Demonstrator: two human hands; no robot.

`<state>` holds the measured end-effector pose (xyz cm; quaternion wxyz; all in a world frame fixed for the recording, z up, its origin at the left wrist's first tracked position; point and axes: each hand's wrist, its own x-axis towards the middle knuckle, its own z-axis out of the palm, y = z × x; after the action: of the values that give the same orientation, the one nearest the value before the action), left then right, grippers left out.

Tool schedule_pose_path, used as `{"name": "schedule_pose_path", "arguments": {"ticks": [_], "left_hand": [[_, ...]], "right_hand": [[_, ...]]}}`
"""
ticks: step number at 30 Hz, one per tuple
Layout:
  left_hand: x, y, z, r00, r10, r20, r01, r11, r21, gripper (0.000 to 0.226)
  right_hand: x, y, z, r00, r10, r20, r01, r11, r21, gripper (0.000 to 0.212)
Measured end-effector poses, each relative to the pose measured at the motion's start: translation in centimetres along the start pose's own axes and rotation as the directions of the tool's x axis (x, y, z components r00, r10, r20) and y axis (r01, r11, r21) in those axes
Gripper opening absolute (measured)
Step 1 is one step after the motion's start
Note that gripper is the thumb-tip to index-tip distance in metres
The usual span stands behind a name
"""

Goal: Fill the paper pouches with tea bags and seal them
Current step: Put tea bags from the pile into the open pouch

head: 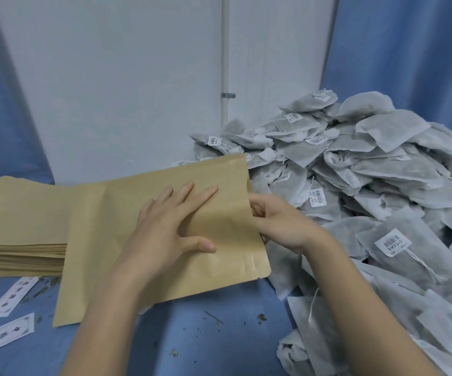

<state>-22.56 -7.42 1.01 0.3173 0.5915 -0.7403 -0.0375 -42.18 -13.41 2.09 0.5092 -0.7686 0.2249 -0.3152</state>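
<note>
Head view: left hand [170, 226] lies flat with straight fingers on the kraft paper pouch [143, 240], pinning it to the blue surface [219, 321], while right hand [279, 223] pinches the pouch's mouth edge, likely prying it apart for filling. Pouch lies between the stack of empty pouches [21, 226] and the tea bag pile [368, 185], both kept within reach; label strips [10, 297] lie near-left.
</note>
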Motion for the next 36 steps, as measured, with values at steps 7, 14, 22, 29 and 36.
{"name": "schedule_pose_path", "arguments": {"ticks": [7,14,22,29,36], "left_hand": [[0.0,-0.8,1.0,0.998,-0.056,0.015,0.054,0.992,0.115,0.09],[0.2,-1.3,1.3,0.999,-0.046,0.019,0.044,0.994,0.096,0.09],[0.2,-1.3,1.3,0.998,-0.061,0.023,0.059,0.994,0.091,0.09],[-0.1,-1.2,0.2,0.993,0.017,0.118,-0.009,0.998,-0.068,0.09],[-0.2,0.6,0.1,0.974,0.113,0.195,-0.077,0.979,-0.187,0.083]], "right_hand": [[-0.1,5.2,-4.2,0.541,-0.228,-0.809,-0.499,0.687,-0.527,0.032],[0.2,8.1,-5.2,0.671,-0.263,-0.694,-0.58,0.397,-0.711,0.054],[-2.6,2.4,-4.3,0.719,-0.127,-0.683,0.22,0.974,0.05,0.019],[-2.9,2.7,-4.1,0.963,-0.035,-0.267,0.126,0.935,0.331,0.02],[-1.2,2.4,-0.9,0.944,-0.039,-0.327,-0.036,0.974,-0.223,0.027]]}}
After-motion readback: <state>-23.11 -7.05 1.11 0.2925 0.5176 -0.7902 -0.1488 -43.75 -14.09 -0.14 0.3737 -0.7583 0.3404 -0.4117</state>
